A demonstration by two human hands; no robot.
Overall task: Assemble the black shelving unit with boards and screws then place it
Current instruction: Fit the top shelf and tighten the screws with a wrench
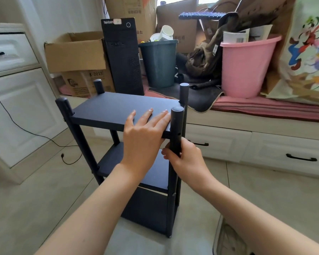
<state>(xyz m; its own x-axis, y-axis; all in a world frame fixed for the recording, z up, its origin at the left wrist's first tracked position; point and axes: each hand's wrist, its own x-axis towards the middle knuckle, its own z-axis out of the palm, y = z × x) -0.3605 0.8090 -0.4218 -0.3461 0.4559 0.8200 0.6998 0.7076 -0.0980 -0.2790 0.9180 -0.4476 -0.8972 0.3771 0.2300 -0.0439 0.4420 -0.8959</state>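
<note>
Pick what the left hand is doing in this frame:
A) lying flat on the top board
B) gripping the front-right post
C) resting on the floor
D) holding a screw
A: the left hand lies with straight fingers on the top board, while the right hand grips the front-right post.

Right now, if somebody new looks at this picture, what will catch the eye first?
In the centre, the black shelving unit stands upright on the tiled floor, the left hand flat on its top board and the right hand in a grip round the near right post. Behind, a pink bucket glows on the bench.
</note>
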